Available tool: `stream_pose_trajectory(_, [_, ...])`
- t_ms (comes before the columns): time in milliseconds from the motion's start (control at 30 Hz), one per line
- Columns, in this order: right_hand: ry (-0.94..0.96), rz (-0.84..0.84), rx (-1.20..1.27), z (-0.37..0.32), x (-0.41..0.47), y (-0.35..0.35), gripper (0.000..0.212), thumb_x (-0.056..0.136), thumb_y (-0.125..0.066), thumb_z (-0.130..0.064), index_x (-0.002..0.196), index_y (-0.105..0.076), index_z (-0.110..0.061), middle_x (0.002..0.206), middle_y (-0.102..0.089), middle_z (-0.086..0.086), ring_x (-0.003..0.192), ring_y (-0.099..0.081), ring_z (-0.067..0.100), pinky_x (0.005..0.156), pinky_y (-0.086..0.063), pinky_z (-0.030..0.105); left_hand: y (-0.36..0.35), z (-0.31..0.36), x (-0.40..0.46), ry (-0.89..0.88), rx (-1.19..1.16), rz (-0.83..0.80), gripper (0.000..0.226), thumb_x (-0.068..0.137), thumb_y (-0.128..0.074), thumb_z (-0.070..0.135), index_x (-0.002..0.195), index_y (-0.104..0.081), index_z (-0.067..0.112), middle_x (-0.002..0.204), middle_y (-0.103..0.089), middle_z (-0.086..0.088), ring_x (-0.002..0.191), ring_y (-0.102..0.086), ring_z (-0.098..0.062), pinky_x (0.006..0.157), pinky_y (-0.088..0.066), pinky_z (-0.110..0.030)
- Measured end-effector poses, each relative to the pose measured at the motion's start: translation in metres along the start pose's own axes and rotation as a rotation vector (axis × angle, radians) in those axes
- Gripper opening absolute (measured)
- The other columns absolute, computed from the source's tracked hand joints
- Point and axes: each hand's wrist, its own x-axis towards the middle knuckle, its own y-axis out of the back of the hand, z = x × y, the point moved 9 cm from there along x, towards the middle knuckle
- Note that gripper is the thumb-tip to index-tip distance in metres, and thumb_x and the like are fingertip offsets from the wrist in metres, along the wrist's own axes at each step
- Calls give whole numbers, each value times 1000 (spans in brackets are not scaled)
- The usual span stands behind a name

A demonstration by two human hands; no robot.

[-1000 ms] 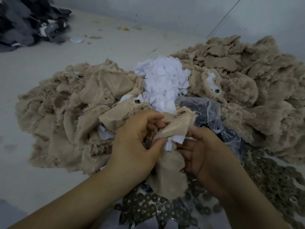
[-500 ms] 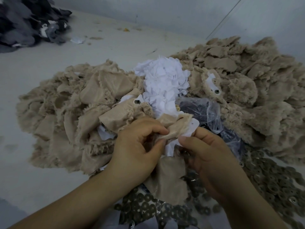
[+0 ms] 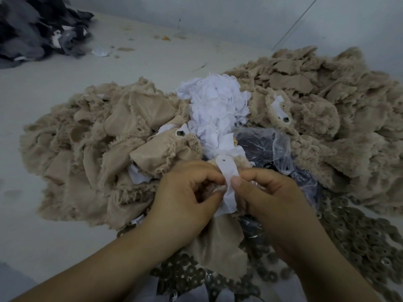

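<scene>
Pairing step, by the look of it: lining a white strip (image 3: pixel 227 171) up against a beige fabric piece (image 3: pixel 218 243), lower centre of the frame. Pinched at its left edge, together with the beige piece behind, by the curled thumb and forefinger of the left hand (image 3: pixel 187 199). Nipped at its right edge by the thumb tip and bent fingers of the right hand (image 3: pixel 268 199). Upright between the two hands, punched hole near the top, beige piece hanging down toward the bottom edge. Just behind, a heap of white scraps (image 3: pixel 216 105) amid beige plush piles (image 3: pixel 98 160), with a clear plastic bag (image 3: pixel 274 149) right of centre. Next, probably: keeping the layers flat and the hole clear while freeing the right hand for one of the dark rings (image 3: pixel 359 247) spread at lower right. Light grip, no sliding between strip and cloth.
</scene>
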Motion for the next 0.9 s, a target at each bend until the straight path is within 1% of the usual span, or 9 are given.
stream_pose_trajectory(67, [-16,10,1,2,0,1,25,76,-67,-42,76,-76,-19,69,-71,6,63,-65,18,63,-58,31,1,2,0,-1,8,20,10,79,-70,10,88,-76,8,90,-72,3,84,-69,-14,74,-58,-40])
stream_pose_trajectory(133, [-60,12,20,8,1,1,21,84,-66,-35,79,-74,-17,76,-71,14,69,-64,25,68,-58,42,3,3,1,-15,13,34,10,82,-68,9,87,-77,10,89,-72,7,85,-69,-9,77,-57,-29])
stream_pose_trajectory(200, [-113,13,86,15,1,1,20,80,-67,-34,79,-74,-16,79,-72,13,71,-64,28,69,-58,42,7,2,-1,-7,23,64,13,84,-66,7,89,-77,13,90,-73,9,88,-69,-5,80,-55,-22])
stream_pose_trajectory(400, [-192,-25,457,18,2,-8,19,72,-70,-23,78,-76,-6,84,-74,20,71,-71,26,65,-58,30,15,-13,-2,152,-97,166,18,85,-74,8,91,-71,25,84,-71,8,77,-68,-13,69,-56,-25])
stream_pose_trajectory(500, [-209,-37,553,18,2,-10,23,71,-70,-20,83,-76,-2,92,-74,25,77,-73,29,66,-59,31,2,-27,-2,320,-211,36,7,91,-68,17,93,-74,19,85,-73,-1,80,-69,-23,72,-58,-35])
stream_pose_trajectory(567, [-210,-36,562,18,2,-10,31,67,-73,-23,86,-75,1,94,-72,28,79,-72,32,67,-60,34,-10,-31,-6,388,-273,-82,11,94,-64,20,92,-74,16,86,-74,-8,81,-69,-27,74,-58,-38])
stream_pose_trajectory(667, [-217,-19,543,21,2,-7,42,61,-78,-27,88,-72,4,96,-69,34,78,-69,38,68,-60,39,-15,-31,-7,413,-320,-109,4,89,-69,15,89,-71,12,79,-70,-12,71,-64,-19,65,-54,-29])
stream_pose_trajectory(800, [-199,18,435,23,3,-1,35,61,-78,-34,78,-74,-4,87,-70,29,75,-69,37,67,-59,40,-14,-35,-6,422,-391,-70,14,83,-73,-1,86,-71,12,70,-66,-2,67,-63,-16,63,-54,-24])
stream_pose_trajectory(900, [-190,61,378,28,4,4,25,66,-75,-33,76,-75,-10,92,-71,28,86,-70,42,75,-59,45,-13,-34,-7,420,-460,-59,22,79,-75,-6,81,-73,16,69,-67,-4,64,-61,-15,59,-53,-21])
